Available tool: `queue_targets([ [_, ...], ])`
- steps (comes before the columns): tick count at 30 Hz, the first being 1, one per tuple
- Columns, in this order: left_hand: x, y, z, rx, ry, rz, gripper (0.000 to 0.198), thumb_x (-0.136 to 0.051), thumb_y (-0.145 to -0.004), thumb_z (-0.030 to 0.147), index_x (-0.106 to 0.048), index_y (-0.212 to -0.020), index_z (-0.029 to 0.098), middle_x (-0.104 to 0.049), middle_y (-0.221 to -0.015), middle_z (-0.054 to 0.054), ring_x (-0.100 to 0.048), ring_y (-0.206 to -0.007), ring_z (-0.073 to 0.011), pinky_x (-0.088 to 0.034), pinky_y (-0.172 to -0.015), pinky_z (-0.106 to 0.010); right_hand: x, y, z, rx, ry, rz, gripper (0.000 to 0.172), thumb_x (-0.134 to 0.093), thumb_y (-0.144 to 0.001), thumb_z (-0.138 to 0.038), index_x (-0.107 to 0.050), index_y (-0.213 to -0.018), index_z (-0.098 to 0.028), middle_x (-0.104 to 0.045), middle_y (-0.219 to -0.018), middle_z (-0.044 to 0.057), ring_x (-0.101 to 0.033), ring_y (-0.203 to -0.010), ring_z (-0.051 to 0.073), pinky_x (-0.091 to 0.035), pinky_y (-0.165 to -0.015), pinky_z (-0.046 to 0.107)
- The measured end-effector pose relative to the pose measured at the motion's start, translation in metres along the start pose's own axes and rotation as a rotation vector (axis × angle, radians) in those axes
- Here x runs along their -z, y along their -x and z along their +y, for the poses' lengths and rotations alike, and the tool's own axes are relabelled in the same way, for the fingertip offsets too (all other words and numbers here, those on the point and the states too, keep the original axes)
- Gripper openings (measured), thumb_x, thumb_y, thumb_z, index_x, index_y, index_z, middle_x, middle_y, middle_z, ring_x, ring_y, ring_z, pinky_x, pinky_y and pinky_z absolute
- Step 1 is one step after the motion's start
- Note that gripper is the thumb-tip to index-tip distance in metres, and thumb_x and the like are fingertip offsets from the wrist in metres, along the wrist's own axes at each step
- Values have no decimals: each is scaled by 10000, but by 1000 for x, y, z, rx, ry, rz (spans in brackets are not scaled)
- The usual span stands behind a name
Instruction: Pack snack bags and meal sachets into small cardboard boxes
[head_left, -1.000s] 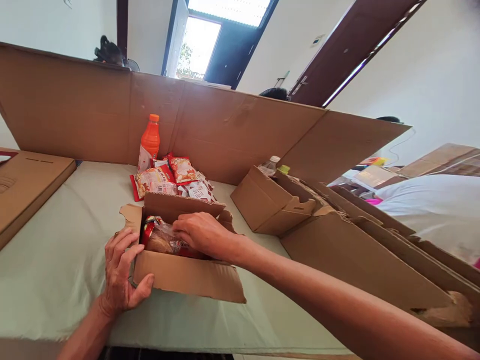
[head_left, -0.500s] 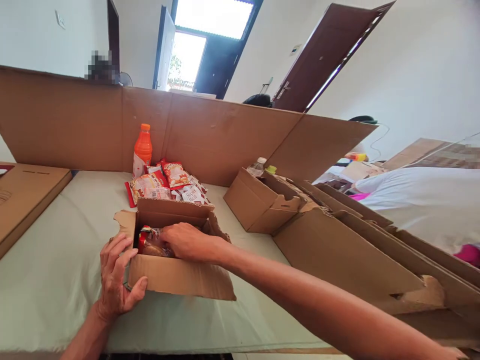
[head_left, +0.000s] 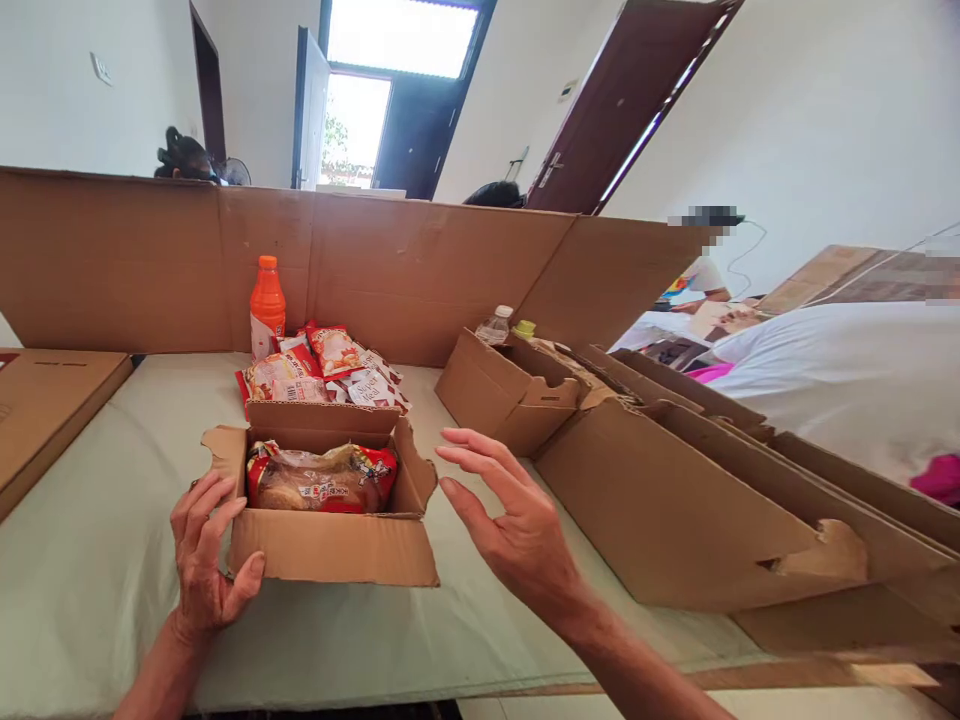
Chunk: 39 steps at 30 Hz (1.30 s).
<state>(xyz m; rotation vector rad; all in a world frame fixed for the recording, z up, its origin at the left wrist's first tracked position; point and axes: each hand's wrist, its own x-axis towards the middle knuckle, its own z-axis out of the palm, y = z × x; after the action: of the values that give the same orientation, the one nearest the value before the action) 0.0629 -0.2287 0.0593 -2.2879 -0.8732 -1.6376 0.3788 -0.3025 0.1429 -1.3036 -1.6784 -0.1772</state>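
A small open cardboard box (head_left: 334, 548) stands on the pale green cloth, its front flap folded outward. Inside lies a red and clear food package (head_left: 322, 482) with brown contents. My left hand (head_left: 210, 560) rests against the box's left side, fingers spread along the edge and thumb near the front flap. To the right of the box, my right hand (head_left: 510, 510) hangs in the air with fingers apart, holding nothing. Behind the box, red and white snack packets (head_left: 334, 350) lie in a pile beside an orange bottle (head_left: 267, 300).
Larger open cardboard boxes (head_left: 675, 520) line the right side, with a clear bottle (head_left: 496, 324) in the far one. A flat box (head_left: 56, 400) lies at left. A tall cardboard panel (head_left: 427, 270) runs across the back. Other people are partly visible beyond it.
My right hand has come out of the box and moved right, its fingers now apart. The food package shows fully. The whole view has shifted slightly.
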Motion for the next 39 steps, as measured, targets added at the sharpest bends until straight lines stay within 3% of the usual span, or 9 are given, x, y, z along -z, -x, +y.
queue_targets([
  [4,14,-13,10,-25,-74,-19,397,-590,-863,277,-580,-1256,226,-596,-1338,-160,-491,-1338,-388,-336,-1109,-642,-12,12,5,-72,-74,63,308,-564,-977,-273,-611,-1282,-260,-586,-1432,141,-585,-1298,284,-526,-1037,512],
  [7,31,-42,28,-46,-117,-58,343,-615,-860,220,-617,-1203,220,-623,-1338,-145,-503,-1346,-380,-319,-1136,-640,-16,18,8,-123,-147,38,349,-535,-998,-310,-571,-1341,-254,-608,-1413,141,-589,-1298,282,-520,-1037,502],
  [9,39,-72,41,-83,-76,-175,297,-579,-896,184,-635,-1185,220,-659,-1317,-118,-528,-1344,-344,-361,-1139,-588,-17,22,11,-167,-188,-2,384,-514,-1012,-342,-551,-1382,-250,-655,-1359,132,-633,-1240,267,-533,-1020,469],
  [11,38,-103,51,-141,19,-393,287,-508,-954,168,-643,-1197,239,-677,-1332,-75,-552,-1345,-283,-456,-1095,-497,-19,25,13,-205,-210,-45,415,-492,-1021,-387,-546,-1405,-239,-682,-1329,129,-667,-1180,258,-555,-988,441],
  [15,6,-146,51,-332,125,-793,342,-426,-1011,195,-668,-1225,306,-679,-1372,5,-626,-1280,-204,-569,-983,-387,-23,28,13,-216,-236,-92,440,-435,-1040,-445,-577,-1390,-221,-681,-1349,125,-666,-1181,253,-556,-991,421],
  [18,-25,-151,38,-398,88,-904,334,-446,-986,239,-678,-1222,287,-699,-1347,-16,-661,-1236,-218,-568,-971,-377,-27,29,13,-196,-272,-87,435,-404,-1053,-438,-588,-1382,-221,-687,-1343,116,-659,-1201,244,-551,-1003,414],
  [25,-52,-149,33,-34,85,-1410,576,-472,-944,284,-430,-1505,160,-452,-1591,-139,-431,-1454,-302,-360,-1181,-465,-33,21,18,-107,-295,-104,344,-412,-1062,-301,-630,-1318,-229,-723,-1270,97,-675,-1160,204,-566,-979,377],
  [31,-71,-148,26,46,194,-1461,439,-556,-919,449,-616,-1293,226,-675,-1310,-107,-625,-1197,-316,-484,-1002,-418,-36,1,26,62,-194,-186,247,-499,-1014,-194,-735,-1083,-222,-766,-1138,86,-701,-1059,219,-575,-920,390],
  [39,-66,-141,28,34,161,-1385,459,-552,-881,261,-617,-1333,215,-632,-1409,-112,-566,-1305,-329,-438,-1109,-516,-35,-23,29,167,-67,-625,318,-467,-1019,-224,-734,-1190,-199,-728,-1289,83,-611,-1266,286,-498,-1037,524],
])
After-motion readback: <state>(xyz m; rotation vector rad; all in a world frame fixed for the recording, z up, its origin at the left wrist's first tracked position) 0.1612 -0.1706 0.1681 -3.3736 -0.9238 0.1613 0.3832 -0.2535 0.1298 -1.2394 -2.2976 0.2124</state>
